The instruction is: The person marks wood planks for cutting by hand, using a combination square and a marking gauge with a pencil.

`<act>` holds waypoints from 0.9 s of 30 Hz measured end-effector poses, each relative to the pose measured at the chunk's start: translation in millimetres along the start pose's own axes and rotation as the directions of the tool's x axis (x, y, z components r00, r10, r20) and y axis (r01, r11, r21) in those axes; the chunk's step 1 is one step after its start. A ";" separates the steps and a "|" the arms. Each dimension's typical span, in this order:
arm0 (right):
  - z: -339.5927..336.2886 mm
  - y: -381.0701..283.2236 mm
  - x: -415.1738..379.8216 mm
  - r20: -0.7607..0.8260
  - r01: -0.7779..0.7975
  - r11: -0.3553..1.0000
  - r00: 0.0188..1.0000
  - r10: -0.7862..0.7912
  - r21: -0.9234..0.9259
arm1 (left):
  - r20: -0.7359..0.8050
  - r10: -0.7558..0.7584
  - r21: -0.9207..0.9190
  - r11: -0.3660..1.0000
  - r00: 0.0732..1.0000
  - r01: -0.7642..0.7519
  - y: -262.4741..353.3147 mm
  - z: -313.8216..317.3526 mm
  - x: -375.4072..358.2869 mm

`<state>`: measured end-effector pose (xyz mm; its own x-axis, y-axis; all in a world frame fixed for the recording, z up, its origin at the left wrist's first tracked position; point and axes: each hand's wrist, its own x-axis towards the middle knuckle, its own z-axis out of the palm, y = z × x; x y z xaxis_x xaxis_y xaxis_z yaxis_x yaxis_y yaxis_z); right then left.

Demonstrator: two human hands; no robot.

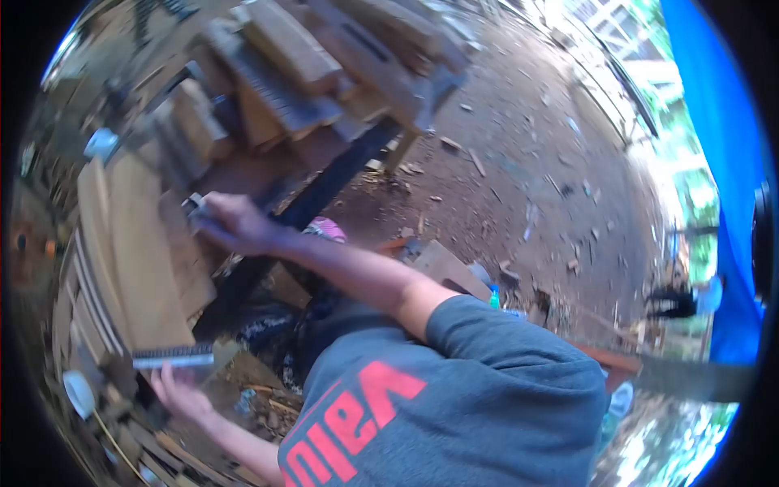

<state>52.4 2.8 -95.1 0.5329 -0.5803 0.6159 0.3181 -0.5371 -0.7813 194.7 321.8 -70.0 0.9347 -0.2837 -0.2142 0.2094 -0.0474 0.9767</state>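
My left hand is at the lower left, with its fingers closed on a flat ruler-like strip that has a dark, marked edge. The strip lies across the near end of a long light-brown board. Higher up, my right hand is closed around a small dark-and-silver thing; only its end shows past the fingers, and its kind cannot be made out. This hand is over the bench, to the right of the board and close to a shorter brown wood piece.
Thick wood blocks are piled at the top of the bench. A dark beam runs along the bench edge. Wood scraps litter the dirt ground. A white container stands at lower left. Another person is far right, near a blue tarp.
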 end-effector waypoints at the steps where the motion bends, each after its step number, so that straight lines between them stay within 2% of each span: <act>1: 0.3 1.2 -1.0 -0.018 0.009 1.000 1.000 -0.009 -0.022 | 0.001 -0.008 0.020 1.000 1.000 0.008 -0.7 -4.5 3.2; 3: 5.1 5.4 -0.8 -0.037 0.022 0.999 0.999 -0.023 -0.025 | 0.086 0.013 -0.019 1.000 0.996 -0.012 -2.3 -9.8 8.6; 9: 9.8 8.9 -2.7 -0.132 0.108 0.986 0.983 -0.125 -0.123 | 0.135 -0.026 0.026 0.999 0.990 0.023 3.1 -10.5 13.3; 11: 4.5 1.4 -8.2 -0.077 -0.061 0.998 0.995 0.058 -0.031 | 0.129 -0.021 0.018 1.000 0.991 0.019 2.7 -14.4 10.4; 12: -9.1 -16.2 -15.4 -0.062 -0.077 0.995 0.995 0.073 -0.060 | 0.152 0.014 -0.025 1.000 0.988 -0.010 -0.4 -16.9 12.9; 13: -34.0 -51.6 -24.3 0.007 -0.150 0.989 0.989 0.150 0.007 | 0.169 0.045 -0.073 0.997 0.985 -0.033 -4.6 -17.5 14.7; 14: -53.2 -55.8 -40.3 0.032 0.021 0.995 0.999 -0.018 -0.101 | 0.194 0.010 -0.028 1.000 0.981 -0.005 5.5 -10.4 3.4; 15: -78.2 -89.0 -55.8 0.024 -0.060 0.978 0.998 0.066 -0.199 | 0.172 0.004 -0.026 1.000 0.985 0.000 4.9 -8.1 2.8; 16: -102.7 -102.7 -79.0 0.042 -0.190 0.956 0.978 0.204 -0.222 | 0.172 0.007 -0.040 0.999 0.985 0.000 2.5 -8.6 3.8; 17: -124.1 -104.1 -106.2 -0.025 -0.170 0.920 0.985 0.172 -0.354 | 0.176 0.010 -0.052 0.999 0.984 -0.001 0.1 -9.5 6.3; 18: -148.7 -108.8 -133.9 -0.063 -0.235 0.894 0.972 0.228 -0.381 | 0.172 0.021 -0.075 0.997 0.985 -0.008 -2.6 -10.8 8.4; 19: -168.1 -126.5 -157.7 -0.147 -0.558 0.806 0.830 0.538 -0.197 | 0.170 0.017 -0.081 0.997 0.985 -0.003 -4.2 -9.4 8.1; 21: -187.1 -148.5 -187.6 -0.364 -0.612 0.704 0.787 0.499 -0.360 | 0.146 0.025 -0.075 0.997 0.989 -0.014 -2.7 -6.2 5.3; 23: -191.8 -144.0 -227.5 -0.531 -0.651 0.634 0.741 0.412 -0.417 | 0.098 0.055 -0.066 0.997 0.994 -0.048 -1.2 1.7 -1.0; 25: -177.3 -146.2 -235.6 -0.590 -0.664 0.599 0.722 0.361 -0.447 | 0.044 0.073 -0.045 0.996 0.996 -0.071 2.0 9.2 -6.9; 27: -155.5 -149.6 -220.5 -0.552 -0.707 0.640 0.677 0.488 -0.301 | 0.005 0.073 -0.047 0.996 0.997 -0.072 10.7 19.1 -17.9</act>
<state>-234.6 116.0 -98.3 0.0832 -0.9923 0.0915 -0.4096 -0.1177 -0.9046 174.7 308.0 -55.4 0.9459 -0.2913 -0.1427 0.1546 0.0183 0.9878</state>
